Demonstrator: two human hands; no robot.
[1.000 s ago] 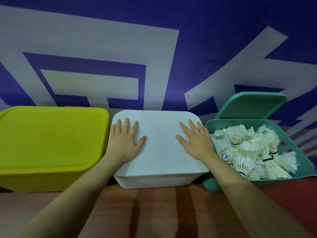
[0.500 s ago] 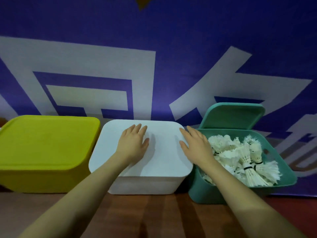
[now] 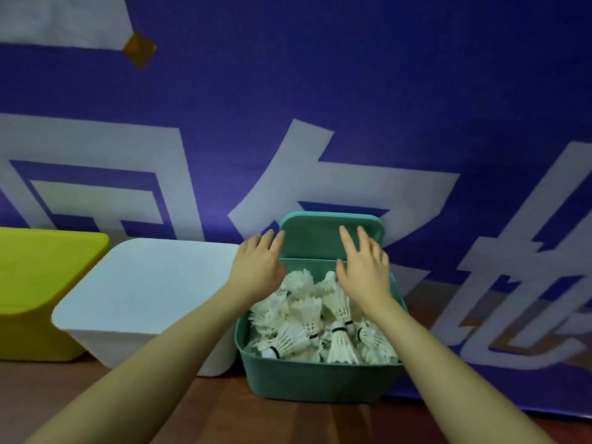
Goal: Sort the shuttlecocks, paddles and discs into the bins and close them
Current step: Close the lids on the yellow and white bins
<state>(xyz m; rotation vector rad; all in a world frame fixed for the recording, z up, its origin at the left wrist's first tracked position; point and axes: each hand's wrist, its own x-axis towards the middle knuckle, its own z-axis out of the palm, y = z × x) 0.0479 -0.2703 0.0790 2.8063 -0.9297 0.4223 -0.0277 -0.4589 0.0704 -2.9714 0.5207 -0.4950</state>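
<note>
Bins stand in a row against a blue and white banner (image 3: 352, 107), on a wooden surface (image 3: 288, 421): a yellow bin (image 3: 38, 283) at the far left and a white bin (image 3: 144, 293) beside it both have their lids on, while the teal bin (image 3: 320, 379) on the right is open, its teal lid (image 3: 323, 238) propped upright behind it against the banner. Inside it lies a heap of white shuttlecocks (image 3: 307, 325), filling it close to the rim. The left hand (image 3: 259, 267) and the right hand (image 3: 363, 267) reach over the heap toward the lid, fingers straight and spread, holding nothing; whether the fingertips touch the lid I cannot tell. Closing this last bin seems the step in hand. The next move calls for taking the lid by its two edges and setting it squarely down on the rim without crushing feathers.
</note>
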